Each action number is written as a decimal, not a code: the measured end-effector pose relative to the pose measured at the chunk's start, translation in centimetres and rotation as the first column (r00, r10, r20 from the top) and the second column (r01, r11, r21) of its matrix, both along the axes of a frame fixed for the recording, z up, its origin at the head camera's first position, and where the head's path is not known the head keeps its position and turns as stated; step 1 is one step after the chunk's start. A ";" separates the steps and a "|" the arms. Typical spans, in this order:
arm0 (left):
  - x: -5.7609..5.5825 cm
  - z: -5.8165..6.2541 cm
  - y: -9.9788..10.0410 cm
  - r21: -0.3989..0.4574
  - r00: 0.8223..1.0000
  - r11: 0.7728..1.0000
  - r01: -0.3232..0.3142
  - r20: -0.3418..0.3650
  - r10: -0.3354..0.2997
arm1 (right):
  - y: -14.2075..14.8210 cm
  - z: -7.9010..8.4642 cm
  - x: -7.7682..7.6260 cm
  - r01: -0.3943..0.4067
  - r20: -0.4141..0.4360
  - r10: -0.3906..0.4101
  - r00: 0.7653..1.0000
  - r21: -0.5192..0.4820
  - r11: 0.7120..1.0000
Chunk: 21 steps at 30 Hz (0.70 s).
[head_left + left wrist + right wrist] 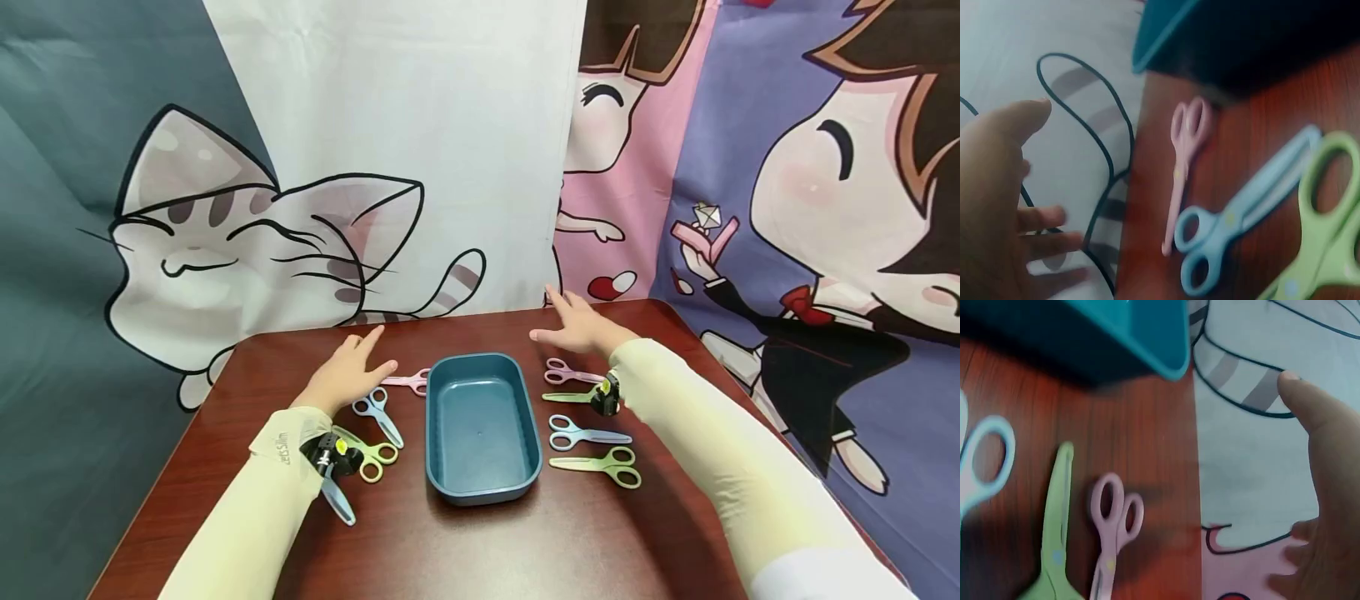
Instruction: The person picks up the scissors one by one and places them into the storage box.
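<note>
Pink scissors [573, 375] near right hand [579, 327]

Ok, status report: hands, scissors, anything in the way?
Left hand, right hand: open, holding nothing. Scissors lie both sides of the blue tray. In head view, left wrist camera partly hides one blue pair.

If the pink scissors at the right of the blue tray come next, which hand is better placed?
The right hand, I would judge: open and empty, it is close to the pink scissors, on their side of the blue tray. The left hand, also empty, would likely have to reach across the tray.
</note>
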<state>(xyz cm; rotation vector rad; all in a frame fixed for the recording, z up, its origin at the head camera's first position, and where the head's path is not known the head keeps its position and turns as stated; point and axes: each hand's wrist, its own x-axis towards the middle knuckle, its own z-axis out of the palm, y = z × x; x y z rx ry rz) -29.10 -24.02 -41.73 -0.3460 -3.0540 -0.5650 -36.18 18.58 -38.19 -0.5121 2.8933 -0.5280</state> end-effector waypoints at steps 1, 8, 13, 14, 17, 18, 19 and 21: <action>0.0 0.0 0.3 0.044 1.000 0.999 0.007 0.017 -0.008 | -0.2 0.0 0.1 0.007 0.033 -0.005 0.999 -0.050 0.999; 0.2 -0.1 2.2 0.314 0.995 0.949 -0.025 0.097 -0.006 | -1.5 -0.3 1.1 0.066 0.214 -0.017 0.977 -0.224 0.972; 0.6 -0.7 3.6 0.485 0.975 0.869 -0.098 0.220 -0.013 | -2.2 -1.1 1.8 0.146 0.379 0.000 0.925 -0.354 0.924; 0.6 -0.9 3.9 0.511 0.970 0.852 -0.113 0.244 -0.018 | -2.4 -1.3 1.9 0.163 0.408 0.008 0.913 -0.383 0.909; 0.8 -1.3 4.7 0.561 0.954 0.811 -0.164 0.300 -0.015 | -3.1 -1.8 2.4 0.211 0.466 0.017 0.885 -0.433 0.877; 0.9 -1.3 5.0 0.566 0.950 0.805 -0.176 0.313 -0.012 | -3.4 -2.0 2.5 0.221 0.477 0.020 0.879 -0.443 0.869; 1.0 -1.4 5.2 0.566 0.946 0.803 -0.187 0.323 -0.008 | -3.6 -2.3 2.7 0.224 0.485 0.024 0.874 -0.448 0.866; 1.4 -1.4 5.6 0.567 0.938 0.797 -0.208 0.348 -0.003 | -4.1 -2.7 3.0 0.241 0.504 0.021 0.863 -0.449 0.860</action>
